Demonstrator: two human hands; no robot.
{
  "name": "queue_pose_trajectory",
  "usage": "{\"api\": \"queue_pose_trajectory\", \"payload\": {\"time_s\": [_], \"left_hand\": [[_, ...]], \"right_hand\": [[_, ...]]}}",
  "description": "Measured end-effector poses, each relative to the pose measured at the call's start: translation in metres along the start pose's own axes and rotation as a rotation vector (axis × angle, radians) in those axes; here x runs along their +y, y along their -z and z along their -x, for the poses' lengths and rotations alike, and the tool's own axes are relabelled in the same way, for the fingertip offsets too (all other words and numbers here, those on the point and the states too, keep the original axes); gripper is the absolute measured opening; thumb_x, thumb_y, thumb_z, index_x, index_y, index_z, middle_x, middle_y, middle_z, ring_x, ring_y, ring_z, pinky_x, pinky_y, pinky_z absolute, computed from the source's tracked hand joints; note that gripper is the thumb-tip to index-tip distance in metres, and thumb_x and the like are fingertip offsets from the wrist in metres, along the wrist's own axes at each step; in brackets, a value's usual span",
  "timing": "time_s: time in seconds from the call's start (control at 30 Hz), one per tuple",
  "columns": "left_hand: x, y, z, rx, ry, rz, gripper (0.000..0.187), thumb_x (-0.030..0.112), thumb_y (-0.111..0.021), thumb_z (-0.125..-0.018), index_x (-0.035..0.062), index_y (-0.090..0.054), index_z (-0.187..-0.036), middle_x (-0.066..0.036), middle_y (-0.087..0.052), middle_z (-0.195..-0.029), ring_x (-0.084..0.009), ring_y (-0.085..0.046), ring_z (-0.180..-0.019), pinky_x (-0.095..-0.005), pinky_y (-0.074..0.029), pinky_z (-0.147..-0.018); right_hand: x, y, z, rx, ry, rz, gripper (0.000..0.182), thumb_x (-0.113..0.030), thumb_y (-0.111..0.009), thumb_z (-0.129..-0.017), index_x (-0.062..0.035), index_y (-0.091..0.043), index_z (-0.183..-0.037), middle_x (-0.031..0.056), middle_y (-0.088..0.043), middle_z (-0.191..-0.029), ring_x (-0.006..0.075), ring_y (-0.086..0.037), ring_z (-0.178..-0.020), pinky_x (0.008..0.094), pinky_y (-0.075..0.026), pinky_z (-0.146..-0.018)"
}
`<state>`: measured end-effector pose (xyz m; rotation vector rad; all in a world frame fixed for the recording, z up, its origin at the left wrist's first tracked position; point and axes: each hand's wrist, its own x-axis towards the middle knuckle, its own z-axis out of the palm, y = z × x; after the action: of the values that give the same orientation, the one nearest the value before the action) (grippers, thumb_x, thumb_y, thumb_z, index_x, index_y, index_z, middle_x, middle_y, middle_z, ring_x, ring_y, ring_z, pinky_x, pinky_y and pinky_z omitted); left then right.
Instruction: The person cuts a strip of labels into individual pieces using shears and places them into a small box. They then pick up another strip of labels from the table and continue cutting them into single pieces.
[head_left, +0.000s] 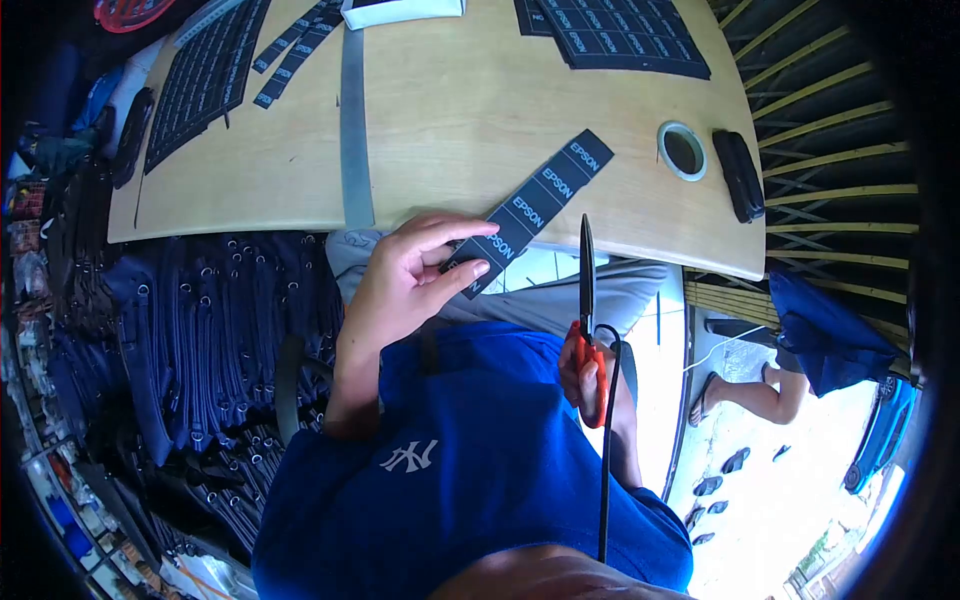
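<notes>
My left hand [415, 270] pinches the lower end of a black strip of EPSON labels [545, 195] between thumb and fingers. The strip slants up to the right, over the front edge of the wooden table [450, 130]. White lines divide it into several labels, and the fingers partly cover the lowest ones. To the right, my right hand [590, 375] is wrapped round the red handles of a pair of scissors [587, 310]. The dark blades point upward, look closed together, and are apart from the strip.
Black label sheets [630, 35] lie at the back right, more sheets [210, 75] at the back left. A tape roll [682, 151] and a black case [738, 176] sit near the right edge. Dark straps [220, 340] hang at left. Another person's leg [750, 398] shows at right.
</notes>
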<state>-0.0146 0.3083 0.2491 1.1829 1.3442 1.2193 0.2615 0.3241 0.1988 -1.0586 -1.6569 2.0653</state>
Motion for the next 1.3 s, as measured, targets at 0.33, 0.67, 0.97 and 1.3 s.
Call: {"api": "queue_pose_trajectory", "payload": {"time_s": [0.33,0.67,0.97,1.3], "left_hand": [[-0.015,-0.005,0.003,-0.134,0.106,0.152,0.035,-0.004,-0.061,-0.085,-0.0004,-0.057,-0.120,-0.009,-0.059,-0.114,-0.0086,-0.059,-0.094,-0.0180,-0.049,-0.074],[-0.016,-0.008,0.004,-0.166,0.117,0.177,0.047,-0.008,-0.061,-0.082,0.0020,-0.051,-0.128,-0.013,-0.052,-0.128,-0.0133,-0.060,-0.097,-0.0211,-0.053,-0.078],[-0.017,-0.010,0.006,-0.216,0.150,0.150,0.054,-0.006,-0.065,-0.080,0.0036,-0.048,-0.130,-0.015,-0.053,-0.129,-0.0103,-0.064,-0.079,-0.0210,-0.055,-0.067],[-0.017,-0.008,0.004,-0.329,0.164,0.099,0.057,-0.002,-0.068,-0.078,0.0061,-0.048,-0.131,-0.020,-0.051,-0.129,-0.0133,-0.067,-0.073,-0.0212,-0.056,-0.060]], "right_hand": [[-0.008,0.011,0.008,-0.201,0.005,0.151,0.059,-0.058,-0.046,-0.087,0.0005,-0.053,-0.088,0.0089,-0.052,-0.074,0.0177,-0.051,-0.065,0.0322,-0.040,-0.060],[0.011,0.038,0.028,-0.356,-0.060,0.085,0.072,-0.068,-0.056,-0.077,0.0029,-0.057,-0.086,0.0087,-0.053,-0.070,0.0180,-0.052,-0.060,0.0317,-0.039,-0.055],[0.015,0.031,0.031,-0.357,-0.131,0.067,0.075,-0.070,-0.055,-0.074,0.0025,-0.052,-0.091,0.0059,-0.048,-0.070,0.0145,-0.046,-0.061,0.0292,-0.034,-0.056],[0.007,0.035,0.017,-0.461,0.016,0.187,0.072,-0.067,-0.046,-0.083,0.0046,-0.052,-0.087,0.0185,-0.053,-0.087,0.0297,-0.055,-0.071,0.0415,-0.043,-0.065]]}}
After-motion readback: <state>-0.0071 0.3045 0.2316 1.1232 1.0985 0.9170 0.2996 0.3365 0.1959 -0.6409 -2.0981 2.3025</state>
